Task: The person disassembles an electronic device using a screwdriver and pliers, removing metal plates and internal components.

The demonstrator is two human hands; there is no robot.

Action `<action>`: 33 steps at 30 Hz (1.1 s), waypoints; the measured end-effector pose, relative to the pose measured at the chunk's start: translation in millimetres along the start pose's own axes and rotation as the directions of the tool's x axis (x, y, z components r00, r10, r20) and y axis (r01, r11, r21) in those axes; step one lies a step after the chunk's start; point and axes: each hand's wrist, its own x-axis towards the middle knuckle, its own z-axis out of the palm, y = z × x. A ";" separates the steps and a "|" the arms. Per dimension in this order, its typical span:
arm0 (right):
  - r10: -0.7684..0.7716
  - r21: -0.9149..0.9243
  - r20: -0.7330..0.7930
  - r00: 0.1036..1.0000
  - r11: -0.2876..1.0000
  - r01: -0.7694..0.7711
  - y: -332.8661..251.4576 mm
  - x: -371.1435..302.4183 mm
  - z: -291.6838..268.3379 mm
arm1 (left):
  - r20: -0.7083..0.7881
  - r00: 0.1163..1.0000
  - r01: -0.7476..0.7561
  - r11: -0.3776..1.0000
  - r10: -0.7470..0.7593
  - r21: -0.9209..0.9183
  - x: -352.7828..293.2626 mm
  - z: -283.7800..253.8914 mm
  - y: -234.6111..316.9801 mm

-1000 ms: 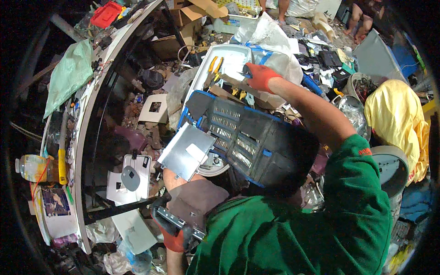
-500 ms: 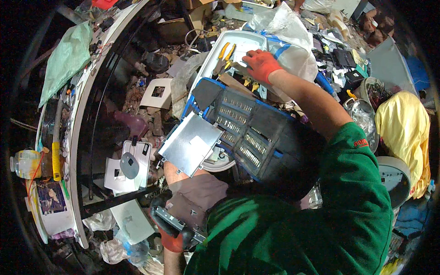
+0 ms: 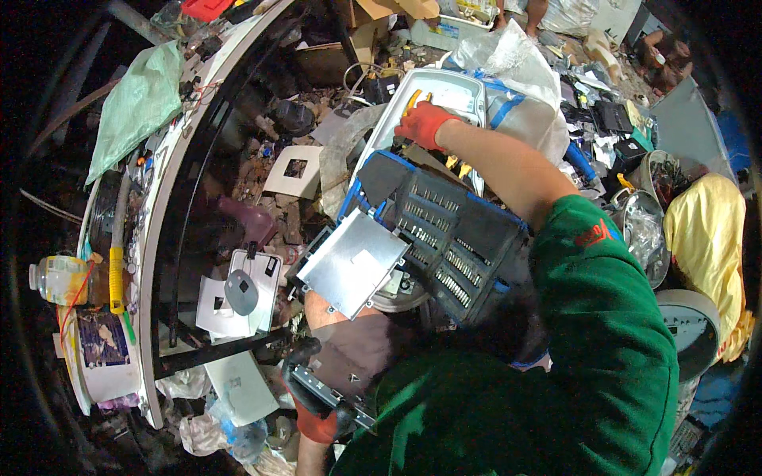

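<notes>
The left hand [image 3: 317,408], in a red-and-black glove, clenches a grey metal bracket [image 3: 329,393] low at the knee, below the silver metal drive casing [image 3: 352,262] resting on the person's lap. Right of that casing sits the dark slotted crate [image 3: 452,246]. Beyond the crate, the right hand [image 3: 425,123], red-gloved, reaches into the white plastic tray [image 3: 452,91], fingers curled around yellow-handled pliers [image 3: 413,101].

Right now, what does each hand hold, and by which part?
Left hand grips a metal part at its lower end. Right hand reaches into a white tray; its hold cannot be told.
</notes>
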 end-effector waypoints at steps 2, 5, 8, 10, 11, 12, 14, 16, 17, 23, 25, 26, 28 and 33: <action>0.046 0.131 0.020 0.999 0.990 -0.049 4.9 2.6 0.2 | 0.034 0.999 -0.019 0.999 0.018 0.038 2.5 -0.7 -8.4; -0.084 -0.108 -0.161 0.983 0.992 0.067 19.4 1.6 7.4 | 0.091 0.996 -0.003 0.999 0.000 0.035 12.4 1.1 -2.2; -0.035 -0.109 -0.246 0.969 0.994 0.008 32.1 0.9 -5.2 | 0.076 0.997 0.002 1.000 -0.003 0.017 5.5 -1.7 2.5; 0.019 -0.095 -0.285 0.958 0.994 -0.047 44.9 -6.6 -15.2 | 0.067 0.997 -0.037 0.999 0.038 -0.010 9.9 0.4 9.0; 0.032 -0.063 -0.345 0.938 0.996 -0.057 48.4 -11.0 -13.6 | 0.064 0.996 -0.068 0.997 0.069 -0.025 13.2 2.1 13.0; 0.056 -0.042 -0.401 0.914 0.996 -0.079 64.0 -20.6 -7.3 | 0.067 0.988 -0.136 0.989 0.140 -0.054 24.0 7.0 20.1; 0.154 0.077 -0.196 0.968 0.987 -0.141 38.4 -15.4 -38.2 | 0.005 0.978 -0.208 0.978 0.208 -0.003 11.9 7.8 7.6; 0.166 0.078 -0.311 0.936 0.986 -0.149 50.8 -34.8 -36.6 | -0.022 0.952 -0.300 0.948 0.304 0.108 2.1 5.8 -21.2; 0.170 0.081 -0.366 0.915 0.985 -0.151 55.8 -42.4 -32.1 | 0.006 0.973 -0.230 0.971 0.230 0.069 -1.9 2.1 -29.4; 0.284 0.166 -0.222 0.933 0.954 -0.251 48.4 -55.2 -48.0 | 0.033 0.994 -0.104 0.983 0.100 0.154 2.9 0.1 -4.5; 0.291 0.190 -0.212 0.933 0.949 -0.253 45.8 -54.7 -50.9 | 0.022 1.000 0.021 0.998 -0.020 -0.060 -2.6 2.5 -16.0; 0.291 0.201 -0.223 0.931 0.948 -0.248 43.3 -56.3 -51.2 | 0.019 0.998 0.060 0.992 -0.058 -0.112 -6.6 2.9 -19.8; 0.297 0.206 -0.244 0.923 0.946 -0.250 45.4 -63.1 -50.0 | 0.008 1.000 0.019 0.997 -0.018 -0.072 5.2 6.0 3.4; 0.200 0.291 -0.534 0.821 0.956 -0.043 31.8 -69.9 -51.8 | 0.065 0.990 0.138 0.895 -0.122 -0.424 -3.2 7.1 -11.6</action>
